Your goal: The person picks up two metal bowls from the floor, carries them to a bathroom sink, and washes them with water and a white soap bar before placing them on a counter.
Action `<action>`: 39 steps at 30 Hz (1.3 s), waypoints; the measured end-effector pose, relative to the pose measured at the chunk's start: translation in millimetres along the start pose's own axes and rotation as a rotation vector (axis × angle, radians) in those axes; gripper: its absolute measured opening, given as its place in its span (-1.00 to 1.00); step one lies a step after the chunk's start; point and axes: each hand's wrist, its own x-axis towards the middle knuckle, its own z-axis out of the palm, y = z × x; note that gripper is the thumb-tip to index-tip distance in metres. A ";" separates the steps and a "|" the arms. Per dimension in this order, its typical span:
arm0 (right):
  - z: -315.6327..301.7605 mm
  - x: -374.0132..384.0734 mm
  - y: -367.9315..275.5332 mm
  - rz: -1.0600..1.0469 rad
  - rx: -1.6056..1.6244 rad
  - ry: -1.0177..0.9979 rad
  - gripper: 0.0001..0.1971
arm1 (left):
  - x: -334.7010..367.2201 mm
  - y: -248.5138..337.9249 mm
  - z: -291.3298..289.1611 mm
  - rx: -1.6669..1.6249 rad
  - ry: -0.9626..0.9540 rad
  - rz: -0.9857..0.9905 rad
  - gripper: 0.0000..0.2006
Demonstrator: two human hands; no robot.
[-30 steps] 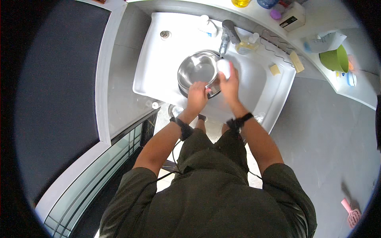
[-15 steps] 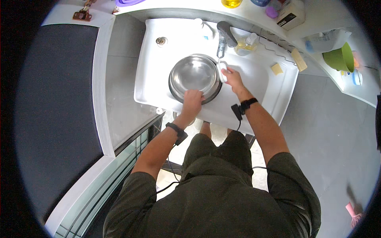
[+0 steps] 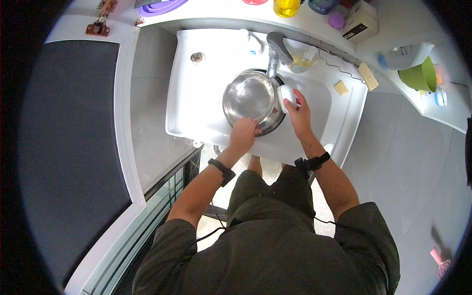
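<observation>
A shiny stainless steel bowl (image 3: 248, 97) is tilted over a second, dark-rimmed round vessel (image 3: 273, 127) in the white sink (image 3: 189, 105). My left hand (image 3: 244, 134) grips the bowl's near rim, fingers closed over it. Against the bowl's right side is a white scrub brush (image 3: 285, 98), its bristles facing left. My right hand (image 3: 300, 112) is wrapped round the back of this brush. The faucet (image 3: 273, 61) stands over the far edge of the bowl. Most of the lower vessel is hidden under the bowl.
Behind the faucet's right side stands a soap pump bottle (image 3: 303, 61). Yellow sponge pieces (image 3: 341, 88) lie on the right rim. A white bottle (image 3: 249, 43) stands at the back. Above runs a shelf with a yellow bottle (image 3: 286, 7); a green cup (image 3: 419, 76) is at right.
The bowl has shifted right and tilted, showing more of the vessel below. My right hand has brought the brush nearer, down along the bowl's right side. My left hand still holds the rim.
</observation>
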 end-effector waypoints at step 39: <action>48.9 51.1 20.2 -0.281 -0.059 -0.061 -0.41 | 18.3 -54.9 28.5 -0.035 -0.260 -0.068 -0.32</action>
